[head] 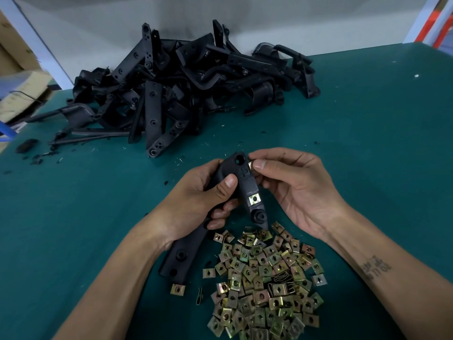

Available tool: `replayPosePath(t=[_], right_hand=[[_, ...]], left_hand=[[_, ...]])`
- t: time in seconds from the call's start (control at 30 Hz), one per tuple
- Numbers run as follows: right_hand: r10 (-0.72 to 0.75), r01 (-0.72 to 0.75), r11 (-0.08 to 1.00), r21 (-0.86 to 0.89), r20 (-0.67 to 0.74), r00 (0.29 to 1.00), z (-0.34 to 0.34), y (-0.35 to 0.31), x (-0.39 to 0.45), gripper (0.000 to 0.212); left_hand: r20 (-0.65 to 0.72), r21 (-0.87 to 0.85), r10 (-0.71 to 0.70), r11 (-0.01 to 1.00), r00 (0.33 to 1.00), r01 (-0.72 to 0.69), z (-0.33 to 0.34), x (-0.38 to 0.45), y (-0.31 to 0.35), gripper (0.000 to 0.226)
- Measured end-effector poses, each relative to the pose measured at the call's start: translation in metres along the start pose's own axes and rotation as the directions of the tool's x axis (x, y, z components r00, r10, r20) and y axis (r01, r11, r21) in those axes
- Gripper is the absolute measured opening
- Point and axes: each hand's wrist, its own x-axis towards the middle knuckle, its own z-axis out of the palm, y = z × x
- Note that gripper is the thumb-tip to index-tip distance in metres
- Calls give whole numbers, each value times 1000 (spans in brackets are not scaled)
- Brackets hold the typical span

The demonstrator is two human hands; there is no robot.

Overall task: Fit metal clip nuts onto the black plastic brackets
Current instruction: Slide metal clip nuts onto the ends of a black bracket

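Two hands fit a small metal nut onto a black bracket above a green counter.

The left hand (198, 195) has its grip wrapped round the bracket (242, 182), thumb across its middle, holding it just above the counter (367, 143). The right hand (289, 182) pinches a nut (251, 165) between thumb and fingertip at the bracket's upper edge. Another nut (254, 199) already sits lower on the same bracket. A nut heap (264, 280) lies near the wrists; a bracket pile (186, 87) lies well beyond. The bracket looks stiff and light, best held mid-length. The nuts look thin, springy and slippery, best pinched by their flat sides.
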Motion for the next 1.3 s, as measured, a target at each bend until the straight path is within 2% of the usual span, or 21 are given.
replayPosePath(t=[0.5,0.83,1.07,1.3], right_hand=[[21,-21,1000,8,-34,999,0,-1,-1,16],[-51,47,987,-152,-17,999,2,4,-2,12],[-99,101,986,-132,22,995,0,4,-1,13],[-64,67,989,-132,28,998,-4,2,1,14]], left_hand=[[-20,35,-7,999,1000,7,1,0,2,44],[-20,60,-1,998,1000,2,1,-1,3,40],[-16,58,4,998,1000,-3,2,-1,4,36],[-10,63,-28,998,1000,29,5,-1,6,29]])
